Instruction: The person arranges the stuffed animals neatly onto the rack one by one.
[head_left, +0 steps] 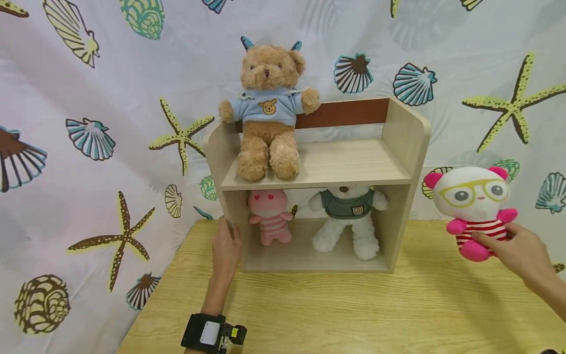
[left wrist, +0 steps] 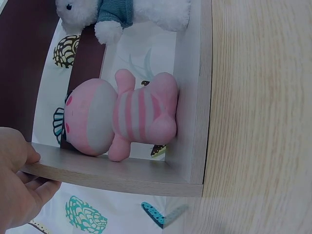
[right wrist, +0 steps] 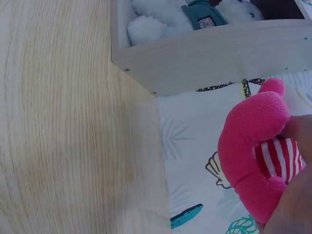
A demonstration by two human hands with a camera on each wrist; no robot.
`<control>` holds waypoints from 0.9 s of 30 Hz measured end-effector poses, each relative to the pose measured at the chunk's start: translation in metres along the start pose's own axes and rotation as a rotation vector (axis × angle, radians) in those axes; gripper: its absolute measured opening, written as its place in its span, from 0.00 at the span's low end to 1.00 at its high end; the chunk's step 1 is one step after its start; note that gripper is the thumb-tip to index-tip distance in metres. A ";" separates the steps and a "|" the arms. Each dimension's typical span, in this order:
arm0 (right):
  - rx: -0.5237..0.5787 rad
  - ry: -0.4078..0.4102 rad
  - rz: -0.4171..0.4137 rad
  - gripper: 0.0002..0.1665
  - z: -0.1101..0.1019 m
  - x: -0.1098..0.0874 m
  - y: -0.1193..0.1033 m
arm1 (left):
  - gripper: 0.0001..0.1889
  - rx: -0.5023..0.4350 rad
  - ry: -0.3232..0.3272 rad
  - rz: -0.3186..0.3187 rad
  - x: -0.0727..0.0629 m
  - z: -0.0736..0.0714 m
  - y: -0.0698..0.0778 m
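Observation:
My left hand [head_left: 227, 248] grips the left side panel of a small two-tier wooden shelf [head_left: 402, 231], thumb inside and fingers outside in the left wrist view. In my right hand [head_left: 526, 250] is a plush panda [head_left: 475, 196] with yellow glasses, pink ears and a red-striped body, held by its lower body to the right of the shelf, above the table. A brown teddy bear [head_left: 268, 108] in a light blue hoodie sits on the upper tier at left. Below it stands a pink striped plush toy [left wrist: 131, 114]; a white plush [head_left: 349, 216] in a green top sits to its right.
The shelf stands on a light wood-grain table [head_left: 309, 314]. Behind hangs a white cloth [head_left: 146, 162] printed with shells and starfish. A black band with a small device [head_left: 210, 334] is strapped to my left wrist.

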State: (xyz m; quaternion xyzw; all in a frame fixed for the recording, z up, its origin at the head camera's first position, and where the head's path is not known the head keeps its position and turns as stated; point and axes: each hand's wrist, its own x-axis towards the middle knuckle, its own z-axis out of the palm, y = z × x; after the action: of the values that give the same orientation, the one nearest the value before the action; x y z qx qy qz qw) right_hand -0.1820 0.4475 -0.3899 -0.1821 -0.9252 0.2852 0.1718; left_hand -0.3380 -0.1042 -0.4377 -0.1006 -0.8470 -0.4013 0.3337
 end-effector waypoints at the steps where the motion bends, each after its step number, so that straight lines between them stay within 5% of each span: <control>1: 0.007 0.003 -0.001 0.36 0.000 -0.001 -0.002 | 0.11 -0.001 -0.001 0.000 0.000 0.000 0.000; 27: 0.183 0.095 -0.057 0.33 -0.012 -0.012 -0.029 | 0.11 -0.009 -0.003 -0.009 0.001 0.003 -0.003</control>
State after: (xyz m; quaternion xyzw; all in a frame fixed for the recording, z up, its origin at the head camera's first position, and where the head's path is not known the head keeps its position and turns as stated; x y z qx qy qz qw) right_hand -0.1739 0.4251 -0.3660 -0.1525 -0.8909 0.3545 0.2395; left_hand -0.3411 -0.1038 -0.4401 -0.0987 -0.8463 -0.4064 0.3301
